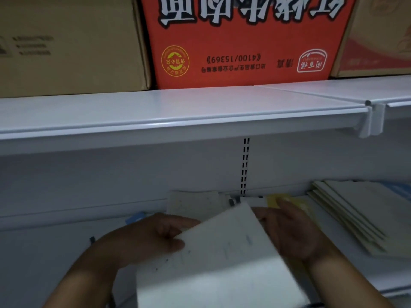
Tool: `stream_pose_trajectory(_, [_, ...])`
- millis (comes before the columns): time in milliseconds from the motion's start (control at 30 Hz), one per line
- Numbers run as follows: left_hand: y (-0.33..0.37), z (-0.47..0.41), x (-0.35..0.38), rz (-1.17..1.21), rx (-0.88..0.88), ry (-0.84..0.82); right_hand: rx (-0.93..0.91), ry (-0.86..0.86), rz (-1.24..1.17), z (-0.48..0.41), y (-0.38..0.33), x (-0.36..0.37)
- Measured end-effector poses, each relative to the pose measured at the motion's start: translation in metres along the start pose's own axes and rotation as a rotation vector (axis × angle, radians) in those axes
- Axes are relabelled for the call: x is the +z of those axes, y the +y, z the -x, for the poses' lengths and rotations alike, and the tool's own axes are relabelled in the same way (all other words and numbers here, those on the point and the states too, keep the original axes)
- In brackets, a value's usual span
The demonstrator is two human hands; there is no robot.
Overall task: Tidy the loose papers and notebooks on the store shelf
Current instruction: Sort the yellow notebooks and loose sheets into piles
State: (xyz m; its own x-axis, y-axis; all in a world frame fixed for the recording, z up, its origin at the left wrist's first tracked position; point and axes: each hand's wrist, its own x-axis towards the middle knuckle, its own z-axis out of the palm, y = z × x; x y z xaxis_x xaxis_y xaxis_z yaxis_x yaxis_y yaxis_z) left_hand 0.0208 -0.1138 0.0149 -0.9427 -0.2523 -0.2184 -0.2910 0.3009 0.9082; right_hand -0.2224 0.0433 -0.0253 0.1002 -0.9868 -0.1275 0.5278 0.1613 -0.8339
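A blurred white sheet of paper [220, 261] with faint pen marks is tilted in front of me over the lower shelf [55, 252]. My left hand [160, 232] grips its left edge with curled fingers. My right hand [291, 230] lies flat along the sheet's right side, fingers straight, over a yellow paper [278, 200]. A beige sheet [193, 204] lies at the back of the shelf. A fanned stack of pale notebooks [360, 214] rests at the right. A blue item [135, 217] peeks out behind my left hand.
The white upper shelf [178, 112] overhangs close above. On it stand a brown carton [71, 45], an orange printed carton [246, 41] and another carton [378, 36] at the right. A slotted upright [245, 165] runs down the back panel.
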Motion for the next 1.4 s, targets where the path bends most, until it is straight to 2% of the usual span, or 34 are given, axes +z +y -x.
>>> stream_pose_trajectory(67, [0.001,-0.004,0.004,-0.184,0.008,-0.143,0.104,0.026,0.336,-0.009,0.008,0.005])
stream_pose_trajectory(133, [0.001,-0.008,0.006,-0.316,-0.014,-0.072,0.169,-0.026,0.563,-0.012,0.013,0.017])
stream_pose_trajectory(200, [-0.002,-0.010,0.000,-0.271,0.013,0.200,0.148,-0.018,0.591,-0.012,0.012,0.016])
stream_pose_trajectory(300, [-0.020,-0.007,-0.015,0.084,0.110,0.842,-0.055,0.117,0.404,-0.008,0.013,0.004])
stream_pose_trajectory(333, [-0.025,-0.006,-0.016,0.178,0.075,0.949,-0.112,0.170,0.314,-0.008,0.014,0.002])
stream_pose_trajectory(367, [-0.029,-0.007,-0.014,0.239,0.022,0.957,-0.150,0.208,0.233,-0.009,0.016,-0.001])
stream_pose_trajectory(433, [-0.032,-0.010,-0.002,0.267,-0.059,0.799,-0.174,0.274,0.131,-0.014,0.021,0.002])
stream_pose_trajectory(500, [-0.026,-0.016,0.011,0.240,-0.077,0.680,-0.143,0.347,0.146,-0.020,0.026,0.008])
stream_pose_trajectory(533, [-0.024,-0.020,0.013,0.183,-0.073,0.677,-0.124,0.408,0.198,-0.022,0.027,0.015])
stream_pose_trajectory(633, [-0.031,-0.023,0.005,-0.066,-0.059,0.803,-0.094,0.628,0.491,-0.029,0.030,0.022])
stream_pose_trajectory(700, [-0.054,-0.015,-0.009,-0.191,-0.152,0.922,-0.053,0.702,0.834,-0.029,0.029,0.023])
stream_pose_trajectory(733, [-0.068,-0.009,-0.015,-0.273,-0.274,0.952,0.001,0.721,1.066,-0.027,0.027,0.021])
stream_pose_trajectory(800, [-0.097,0.011,-0.022,-0.459,-0.619,0.902,0.094,0.741,1.431,-0.029,0.028,0.019])
stream_pose_trajectory(867, [-0.113,0.029,-0.019,-0.494,-0.805,0.839,0.093,0.746,1.550,-0.033,0.037,0.023])
stream_pose_trajectory(933, [-0.115,0.034,-0.008,-0.460,-0.779,0.841,0.015,0.745,1.583,-0.042,0.053,0.031])
stream_pose_trajectory(1033, [-0.112,0.031,-0.004,-0.255,-0.608,0.996,-0.171,0.829,1.544,-0.055,0.068,0.042])
stream_pose_trajectory(1067, [-0.112,0.030,-0.008,-0.090,-0.542,1.074,-0.173,0.867,1.520,-0.059,0.071,0.041])
stream_pose_trajectory(1133, [-0.109,0.029,-0.010,0.408,-0.398,1.213,-0.123,0.943,1.516,-0.064,0.072,0.039])
stream_pose_trajectory(1200, [-0.107,0.028,-0.006,0.829,-0.279,1.142,-0.114,0.969,1.521,-0.068,0.074,0.038])
stream_pose_trajectory(1267, [-0.105,0.034,-0.001,0.845,-0.227,1.105,-0.079,0.926,1.512,-0.066,0.071,0.042])
stream_pose_trajectory(1333, [-0.107,0.042,-0.009,0.692,-0.202,1.294,-0.052,0.893,1.448,-0.060,0.063,0.043])
stream_pose_trajectory(1400, [-0.090,0.051,-0.019,0.625,-0.131,1.464,-0.152,0.954,1.287,-0.048,0.056,0.041])
